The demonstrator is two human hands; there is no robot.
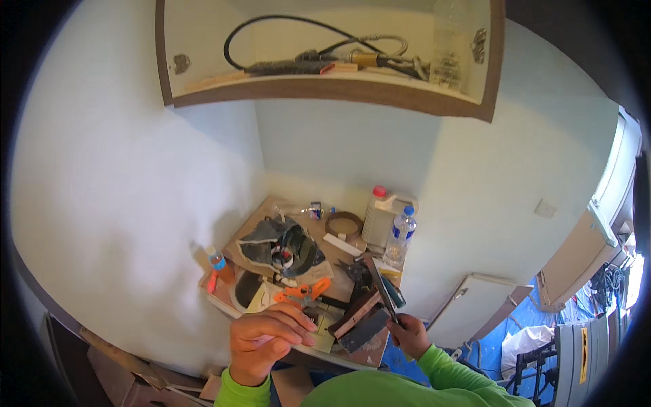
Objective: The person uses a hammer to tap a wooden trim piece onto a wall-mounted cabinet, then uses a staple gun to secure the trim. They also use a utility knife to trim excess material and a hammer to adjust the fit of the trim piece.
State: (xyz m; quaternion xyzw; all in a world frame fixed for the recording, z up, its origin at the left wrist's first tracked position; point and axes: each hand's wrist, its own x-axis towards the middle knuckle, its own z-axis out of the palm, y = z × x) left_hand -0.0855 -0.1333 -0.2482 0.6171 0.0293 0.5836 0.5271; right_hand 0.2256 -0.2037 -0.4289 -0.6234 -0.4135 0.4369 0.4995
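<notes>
My left hand (268, 339) is raised in front of the worktop, fingers bent together over the thumb. Anything small between those fingers is too hidden to name. On the right, my right hand (409, 334) grips the lower end of a long, narrow dark tool (384, 288), which leans up and away over the worktop. Beside that hand lie a dark flat block (364, 331) and a reddish-brown wooden piece (357, 313). An orange clamp-like tool (304, 292) rests just beyond my left hand.
The cluttered worktop (271, 207) holds a grey cloth bag (264, 237), a tape roll (344, 225), a large jug (377, 220), a water bottle (401, 237) and an orange-liquid bottle (220, 264). An open wall cabinet (325, 89) hangs above. Panels (468, 308) lean at right.
</notes>
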